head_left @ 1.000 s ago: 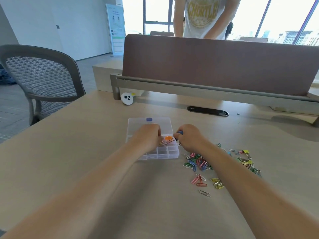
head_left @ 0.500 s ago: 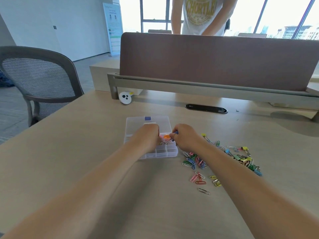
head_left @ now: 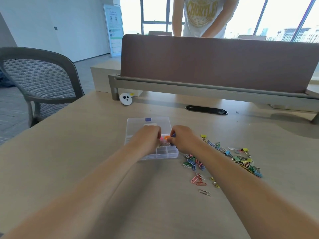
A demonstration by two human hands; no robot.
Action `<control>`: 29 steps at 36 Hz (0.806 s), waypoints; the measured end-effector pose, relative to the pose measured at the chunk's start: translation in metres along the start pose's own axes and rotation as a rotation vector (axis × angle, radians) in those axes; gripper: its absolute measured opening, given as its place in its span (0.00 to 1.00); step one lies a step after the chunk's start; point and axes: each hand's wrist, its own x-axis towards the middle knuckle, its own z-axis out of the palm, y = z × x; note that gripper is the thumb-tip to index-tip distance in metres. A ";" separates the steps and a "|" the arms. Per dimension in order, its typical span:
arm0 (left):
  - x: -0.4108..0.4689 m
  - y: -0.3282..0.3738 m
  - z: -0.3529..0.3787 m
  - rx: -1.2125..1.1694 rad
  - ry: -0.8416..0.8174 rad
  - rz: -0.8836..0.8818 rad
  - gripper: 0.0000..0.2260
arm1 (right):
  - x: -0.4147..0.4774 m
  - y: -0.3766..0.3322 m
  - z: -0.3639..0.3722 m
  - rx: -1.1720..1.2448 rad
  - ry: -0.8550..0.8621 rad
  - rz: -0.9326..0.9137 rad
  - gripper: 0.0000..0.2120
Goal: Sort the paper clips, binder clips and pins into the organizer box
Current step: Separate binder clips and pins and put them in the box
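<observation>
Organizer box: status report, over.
Left hand and right hand curled over clear plastic organizer box, grip unclear. Coloured paper clips, small binder clips loose on beige desk, right of box. Nothing blocking.

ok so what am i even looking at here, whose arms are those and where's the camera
No machine here: these are a person's two bare arms, filmed by one camera worn on their head, looking down. The left hand and right hand meet over a clear organizer box on a pale desk. To its right lie loose coloured paper clips and, further right, binder clips. Small orange and pink bits show between the hands. The fingers are curled, but what each holds is hidden.
</observation>
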 end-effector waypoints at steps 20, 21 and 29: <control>0.002 0.000 0.002 0.066 -0.053 -0.012 0.06 | 0.004 0.004 0.002 -0.097 0.038 -0.018 0.07; 0.002 0.001 0.002 0.069 -0.061 -0.013 0.06 | 0.004 0.005 0.002 -0.097 0.040 -0.018 0.07; 0.004 -0.001 0.001 0.073 -0.071 -0.016 0.07 | 0.005 0.004 0.000 -0.114 0.027 0.006 0.07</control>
